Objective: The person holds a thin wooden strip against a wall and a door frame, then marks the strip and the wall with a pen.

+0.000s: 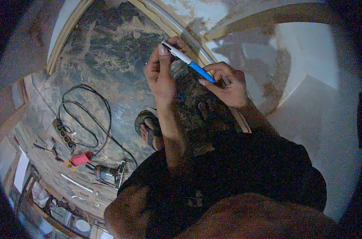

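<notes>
A pen (pixel 195 68) with a white upper half and a blue lower half is held slantwise in front of me, its white end up and to the left. The fingers of my left hand (pixel 161 75) are closed round the white end, the thumb lying near its dark tip. At the blue end, my right hand (pixel 231 87) pinches the pen between thumb and fingers. The very end of the blue part is partly hidden by the right fingers. Both hands are raised above the dirty floor (pixel 125 59).
On the floor at left lie a looped black cable (pixel 109 115), a power strip (pixel 63 133), a red cup-shaped object (pixel 81 158) and a dark power tool (pixel 106 172). My sandalled foot (pixel 149 126) stands below the left forearm. A pale wall (pixel 316 103) rises at right.
</notes>
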Available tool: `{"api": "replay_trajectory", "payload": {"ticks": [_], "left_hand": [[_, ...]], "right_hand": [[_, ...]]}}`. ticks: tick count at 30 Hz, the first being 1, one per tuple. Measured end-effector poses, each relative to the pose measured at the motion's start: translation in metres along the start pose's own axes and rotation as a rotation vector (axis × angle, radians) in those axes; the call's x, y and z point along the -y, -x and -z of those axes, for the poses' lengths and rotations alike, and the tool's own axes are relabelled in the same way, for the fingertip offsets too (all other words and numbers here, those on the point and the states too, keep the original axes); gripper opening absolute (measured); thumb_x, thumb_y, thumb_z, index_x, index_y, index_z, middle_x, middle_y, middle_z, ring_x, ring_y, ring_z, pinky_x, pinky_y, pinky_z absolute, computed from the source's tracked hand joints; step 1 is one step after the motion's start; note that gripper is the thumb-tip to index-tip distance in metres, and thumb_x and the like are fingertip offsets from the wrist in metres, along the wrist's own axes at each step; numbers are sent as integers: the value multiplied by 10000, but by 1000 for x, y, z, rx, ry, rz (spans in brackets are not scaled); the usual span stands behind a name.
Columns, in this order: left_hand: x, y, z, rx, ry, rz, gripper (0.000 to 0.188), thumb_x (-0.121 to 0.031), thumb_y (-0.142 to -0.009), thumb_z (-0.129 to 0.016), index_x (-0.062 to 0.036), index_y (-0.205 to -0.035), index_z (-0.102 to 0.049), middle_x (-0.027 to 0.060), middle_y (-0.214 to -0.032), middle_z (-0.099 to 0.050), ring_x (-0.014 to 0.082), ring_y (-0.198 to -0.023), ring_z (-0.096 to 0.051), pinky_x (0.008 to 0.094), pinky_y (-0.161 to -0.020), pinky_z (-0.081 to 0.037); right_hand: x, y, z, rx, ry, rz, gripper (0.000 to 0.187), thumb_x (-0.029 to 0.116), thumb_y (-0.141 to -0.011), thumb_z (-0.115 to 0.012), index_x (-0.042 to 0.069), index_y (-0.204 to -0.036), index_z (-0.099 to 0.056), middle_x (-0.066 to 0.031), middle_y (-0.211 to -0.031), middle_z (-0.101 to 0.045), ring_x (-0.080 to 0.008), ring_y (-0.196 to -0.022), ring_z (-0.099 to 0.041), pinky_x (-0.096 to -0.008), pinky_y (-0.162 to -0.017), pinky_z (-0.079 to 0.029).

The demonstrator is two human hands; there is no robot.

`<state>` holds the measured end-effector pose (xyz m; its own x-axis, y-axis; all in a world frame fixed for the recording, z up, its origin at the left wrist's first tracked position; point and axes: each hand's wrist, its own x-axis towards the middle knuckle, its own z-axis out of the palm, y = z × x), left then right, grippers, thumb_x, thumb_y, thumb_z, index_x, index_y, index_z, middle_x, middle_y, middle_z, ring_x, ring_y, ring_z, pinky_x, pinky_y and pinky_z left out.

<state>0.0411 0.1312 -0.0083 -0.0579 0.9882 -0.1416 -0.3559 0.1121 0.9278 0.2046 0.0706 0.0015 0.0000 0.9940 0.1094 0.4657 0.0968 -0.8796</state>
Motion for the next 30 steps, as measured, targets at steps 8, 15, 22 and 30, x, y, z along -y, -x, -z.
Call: {"api": "replay_trajectory", "payload": {"ticks": [8,15,22,30], "left_hand": [[-4,6,-7,99,204,105,352,-319,-1044,-440,-16,-1035,-618,77,-1005,-636,164,-943,-583,321,-899,-456],[5,6,-7,79,146,122,355,-322,-1044,-444,-23,-1056,-636,50,-979,-636,150,-913,-575,298,-879,-451],[31,-2,0,131,-246,22,313,-271,-1007,-542,-21,-1163,-648,52,-960,-670,138,-928,-598,284,-862,-459],[123,-23,-3,13,-1049,-422,677,-344,-846,-674,71,-1331,-448,276,-1255,-530,466,-1115,-513,514,-965,-416]], "right_hand": [[-7,1,1,-25,-12,97,296,161,-784,-811,93,-1016,-641,-11,-686,-588,-119,-547,-527,-283,-539,-451],[3,2,3,132,-135,-139,240,174,-846,-761,52,-1013,-640,-16,-783,-640,-89,-678,-547,-255,-629,-451],[-24,5,-4,225,-25,-153,269,199,-918,-668,22,-1105,-587,-90,-917,-670,-179,-785,-634,-311,-691,-492],[-97,47,8,-160,90,-367,269,216,-899,-667,33,-1083,-597,-147,-949,-666,-250,-877,-656,-354,-780,-516]]}}
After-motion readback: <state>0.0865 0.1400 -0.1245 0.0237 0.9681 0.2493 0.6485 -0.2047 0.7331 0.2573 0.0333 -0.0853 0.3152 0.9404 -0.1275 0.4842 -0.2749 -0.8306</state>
